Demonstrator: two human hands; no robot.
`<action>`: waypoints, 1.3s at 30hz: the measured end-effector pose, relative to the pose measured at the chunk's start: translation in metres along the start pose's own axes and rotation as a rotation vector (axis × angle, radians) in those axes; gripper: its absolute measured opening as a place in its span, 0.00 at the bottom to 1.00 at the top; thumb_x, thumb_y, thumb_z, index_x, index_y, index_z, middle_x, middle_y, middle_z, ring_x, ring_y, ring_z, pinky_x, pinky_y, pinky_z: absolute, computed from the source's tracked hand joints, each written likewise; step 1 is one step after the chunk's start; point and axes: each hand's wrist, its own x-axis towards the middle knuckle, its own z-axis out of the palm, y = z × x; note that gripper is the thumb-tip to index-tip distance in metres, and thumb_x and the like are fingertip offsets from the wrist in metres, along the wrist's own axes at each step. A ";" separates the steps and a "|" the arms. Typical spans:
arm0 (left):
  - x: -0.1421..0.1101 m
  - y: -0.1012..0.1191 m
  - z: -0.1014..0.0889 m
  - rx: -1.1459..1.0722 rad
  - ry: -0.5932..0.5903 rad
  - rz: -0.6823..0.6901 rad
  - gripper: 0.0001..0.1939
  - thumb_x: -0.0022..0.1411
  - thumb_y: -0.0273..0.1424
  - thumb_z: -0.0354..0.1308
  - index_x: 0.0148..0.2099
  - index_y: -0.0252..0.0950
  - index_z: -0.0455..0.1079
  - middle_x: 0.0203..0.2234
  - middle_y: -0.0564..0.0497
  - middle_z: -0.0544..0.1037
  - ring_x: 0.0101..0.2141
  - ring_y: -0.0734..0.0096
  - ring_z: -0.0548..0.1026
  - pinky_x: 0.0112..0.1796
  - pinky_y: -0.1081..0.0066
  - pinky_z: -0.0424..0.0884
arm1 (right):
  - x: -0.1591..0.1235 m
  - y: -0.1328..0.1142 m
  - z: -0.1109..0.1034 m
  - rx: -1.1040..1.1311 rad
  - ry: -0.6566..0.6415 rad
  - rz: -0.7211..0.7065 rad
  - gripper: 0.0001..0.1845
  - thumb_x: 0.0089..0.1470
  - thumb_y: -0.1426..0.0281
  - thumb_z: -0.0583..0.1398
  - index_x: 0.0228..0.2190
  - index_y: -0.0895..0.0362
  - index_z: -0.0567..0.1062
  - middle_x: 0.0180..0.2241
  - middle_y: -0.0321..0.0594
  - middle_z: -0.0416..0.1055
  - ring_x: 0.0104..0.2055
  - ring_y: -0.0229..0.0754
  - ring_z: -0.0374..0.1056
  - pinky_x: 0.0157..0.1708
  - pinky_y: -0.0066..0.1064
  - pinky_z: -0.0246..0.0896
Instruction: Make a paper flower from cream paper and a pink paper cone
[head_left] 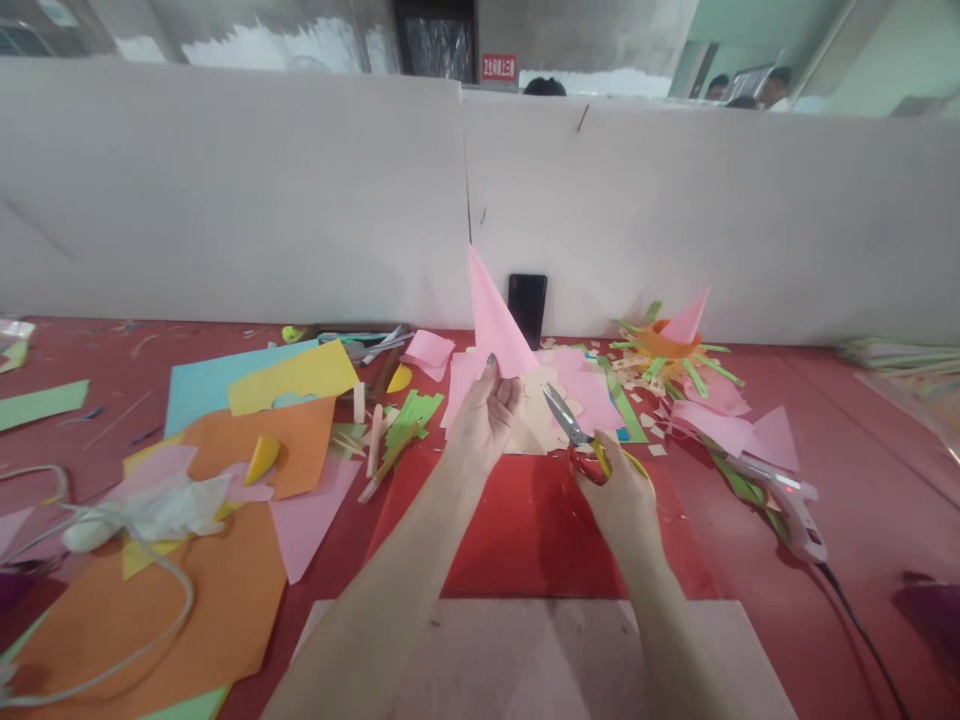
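My left hand (486, 412) pinches a pink paper cone (495, 320) near its wide lower end, and the tip points up. In my right hand (621, 490) is a pair of scissors (568, 418) with yellow and red handles. The blades look closed or nearly so and point up and left, a little apart from the cone. Behind both hands lie pink sheets (589, 378) and cream paper pieces (534, 425). Below them is a shiny red sheet (517, 530) on the red table.
A black phone (527, 308) leans on the white partition (300, 190). At right stand an orange paper piece with green strips (671, 340) and a glue gun (795, 510) with a cord. Coloured sheets (262, 440) and a white cable (176, 620) cover the left. Heads show beyond the partition.
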 end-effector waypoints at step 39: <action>-0.036 -0.023 -0.092 0.294 0.014 -0.261 0.02 0.55 0.23 0.59 0.31 0.32 0.72 0.26 0.51 0.79 0.27 0.76 0.77 0.35 0.75 0.73 | 0.008 -0.021 0.044 1.386 -0.480 0.198 0.24 0.50 0.54 0.58 0.48 0.48 0.70 0.52 0.38 0.67 0.52 0.47 0.64 0.48 0.40 0.62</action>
